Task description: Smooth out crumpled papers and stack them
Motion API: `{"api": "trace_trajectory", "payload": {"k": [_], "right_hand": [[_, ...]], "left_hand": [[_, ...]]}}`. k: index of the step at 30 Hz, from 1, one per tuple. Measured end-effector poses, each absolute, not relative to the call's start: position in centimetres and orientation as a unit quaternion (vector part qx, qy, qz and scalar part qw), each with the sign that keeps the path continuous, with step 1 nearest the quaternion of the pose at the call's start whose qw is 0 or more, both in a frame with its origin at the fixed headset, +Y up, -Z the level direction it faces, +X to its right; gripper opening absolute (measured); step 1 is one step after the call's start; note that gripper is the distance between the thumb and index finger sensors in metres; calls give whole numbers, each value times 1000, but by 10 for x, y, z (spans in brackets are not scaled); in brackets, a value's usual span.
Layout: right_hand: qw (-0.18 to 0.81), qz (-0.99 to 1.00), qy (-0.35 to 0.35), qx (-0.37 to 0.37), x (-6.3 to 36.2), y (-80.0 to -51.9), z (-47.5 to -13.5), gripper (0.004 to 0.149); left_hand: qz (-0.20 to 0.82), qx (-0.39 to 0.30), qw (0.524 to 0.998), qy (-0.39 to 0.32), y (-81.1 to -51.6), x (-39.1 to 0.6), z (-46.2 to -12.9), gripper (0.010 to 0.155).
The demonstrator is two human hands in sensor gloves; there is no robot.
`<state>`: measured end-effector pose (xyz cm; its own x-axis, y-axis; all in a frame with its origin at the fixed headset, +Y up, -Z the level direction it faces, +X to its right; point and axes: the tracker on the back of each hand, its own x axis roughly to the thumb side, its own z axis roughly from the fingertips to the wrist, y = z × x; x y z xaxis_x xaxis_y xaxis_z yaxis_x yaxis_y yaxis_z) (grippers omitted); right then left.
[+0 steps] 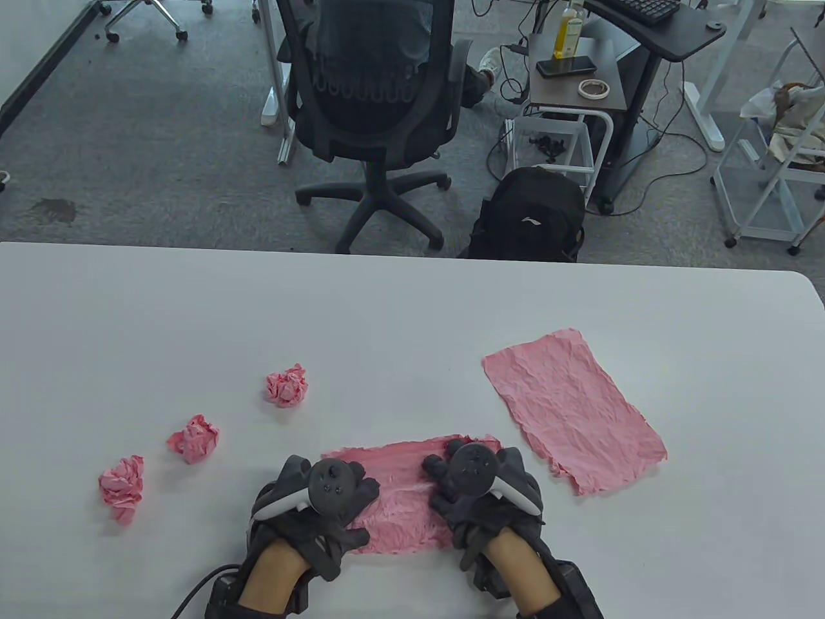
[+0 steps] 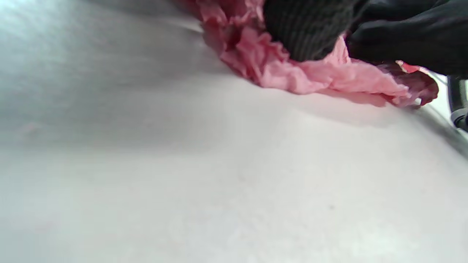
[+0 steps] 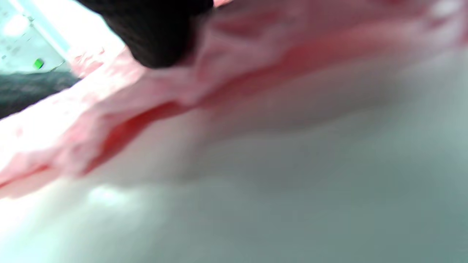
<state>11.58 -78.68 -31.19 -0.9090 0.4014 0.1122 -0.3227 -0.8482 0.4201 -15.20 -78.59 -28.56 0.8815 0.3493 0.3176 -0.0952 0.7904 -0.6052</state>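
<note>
Both hands lay flat on a pink sheet at the near edge of the white table — left hand on its left end, right hand on its right end, fingers spread and pressing down rather than gripping, though the wrist views were blurred and showed only dark glove on wrinkled pink paper. A flattened sheet lay just beyond the right hand, to its right. Three crumpled balls sat left of the left hand — nearest ball, middle ball, outermost ball.
</note>
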Motion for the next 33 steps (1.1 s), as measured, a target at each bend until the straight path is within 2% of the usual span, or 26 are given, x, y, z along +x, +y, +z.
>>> {"api": "trace_trajectory", "payload": {"k": [2,6,16,19,21,23,25,27,28,30,33], "right_hand": [[198,954,206,87,124,-787,-313,63],[190,958,211,41,136,-781,-320,61],[160,965,205,24,138,-768,-316,67],[160,973,148,80,123,-753,-300,65],[178,958,113,194,94,-747,-284,59],[166,942,115,269,63,-751,-272,54],[106,942,131,290,44,-756,-268,55],[56,948,161,270,43,-766,-275,60],[58,946,210,242,54,-771,-280,63],[145,943,223,198,73,-771,-285,66],[161,943,255,140,106,-770,-293,69]], "left_hand": [[95,-301,925,-212,-787,-149,-284,90],[87,-304,924,-213,-785,-147,-285,96],[91,-313,922,-211,-785,-148,-285,99],[79,-310,924,-208,-784,-148,-284,99],[85,-313,924,-203,-785,-149,-285,99],[87,-311,925,-202,-785,-149,-286,99],[87,-310,925,-203,-785,-149,-285,99],[95,-310,925,-198,-786,-151,-284,99],[95,-310,925,-199,-786,-151,-284,99],[92,-312,925,-198,-785,-150,-284,99],[95,-313,924,-196,-786,-150,-284,98]]}}
